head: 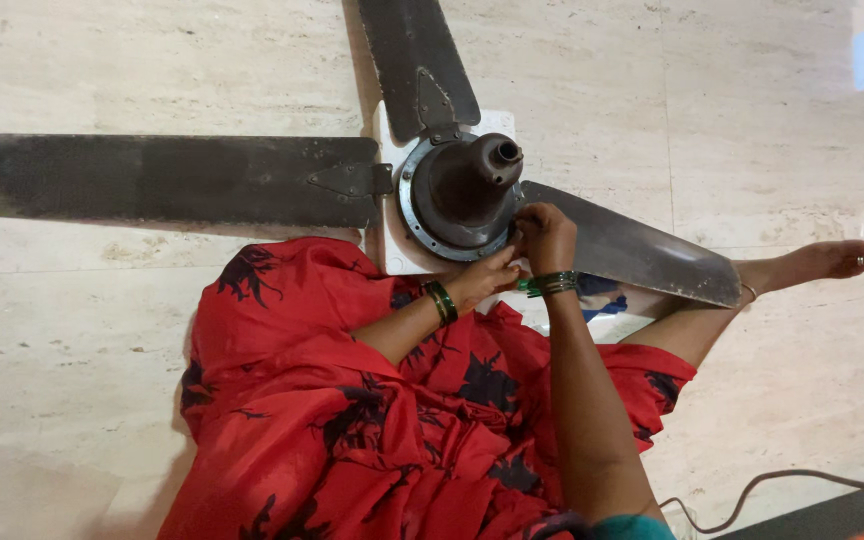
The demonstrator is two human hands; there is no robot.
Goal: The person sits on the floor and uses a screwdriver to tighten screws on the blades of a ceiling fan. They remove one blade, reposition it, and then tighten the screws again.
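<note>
Both hands, left hand [487, 275] and right hand [545, 232], pinch at the ceiling fan motor housing [457, 195] rim; likely heavy, rigid metal, blades [177, 180] awkward—grip hub.

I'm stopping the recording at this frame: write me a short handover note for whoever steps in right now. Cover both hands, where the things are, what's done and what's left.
Left hand: fingers at the near rim of the ceiling fan's motor housing, next to the right hand.
Right hand: curled at the same spot, where the right blade meets the housing. What either hand grips cannot be seen.
Fan lies on a white block on the stone floor.
Done: nothing visibly removed; all three blades are attached.
Left: the work at the right blade's joint.
</note>
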